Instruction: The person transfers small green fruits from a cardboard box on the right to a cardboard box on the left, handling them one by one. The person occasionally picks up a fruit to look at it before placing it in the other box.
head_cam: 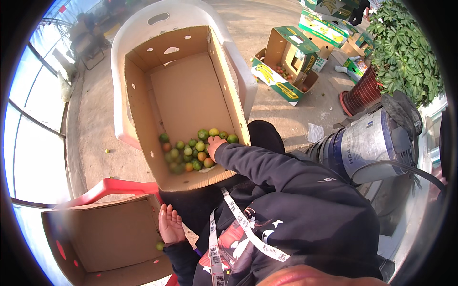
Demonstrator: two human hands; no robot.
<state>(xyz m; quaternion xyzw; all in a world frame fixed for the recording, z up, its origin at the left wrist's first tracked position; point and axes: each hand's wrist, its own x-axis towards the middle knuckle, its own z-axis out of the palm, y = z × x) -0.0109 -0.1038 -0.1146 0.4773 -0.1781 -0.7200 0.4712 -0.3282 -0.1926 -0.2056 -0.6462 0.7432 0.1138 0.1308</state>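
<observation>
Before me a cardboard box (189, 93) rests on a white plastic chair (121, 89). Green, yellowish and orange tomatoes (188, 152) lie along its near end. My right hand (216, 146) reaches in over the near right part, its fingers at the tomatoes; whether it grips one cannot be told. My left hand (171, 224) is at the right wall of a second cardboard box (114, 232) at lower left, palm up, fingers slightly curled, holding nothing. One green tomato (160, 246) lies in that box beside my left wrist.
A red plastic chair (111, 187) stands by the second box. Banana cartons (286, 64), one holding tomatoes, stand at upper right, with a person (359, 12) partly visible beyond. A large bucket (368, 139) and a potted leafy plant (404, 53) are at right.
</observation>
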